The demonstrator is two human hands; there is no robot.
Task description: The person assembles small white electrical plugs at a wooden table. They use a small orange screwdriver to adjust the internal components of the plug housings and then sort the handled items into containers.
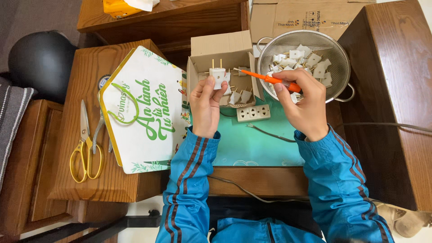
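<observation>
My left hand [205,104] holds up a white plug adapter [218,76] with two brass prongs pointing away from me. My right hand [305,101] grips an orange-handled screwdriver [270,79] whose tip points left toward the adapter, just short of it. Both hands hover over a small open cardboard box [220,47] that holds several more white plugs. A metal colander [335,56] to the right of the box is filled with several white plug parts.
A white multi-socket strip [253,113] with a grey cord lies on the teal mat [252,144]. Left of it sit a white house-shaped box lid [144,112], gold-handled scissors [84,148] and pliers [100,130]. A black helmet [42,60] rests at far left.
</observation>
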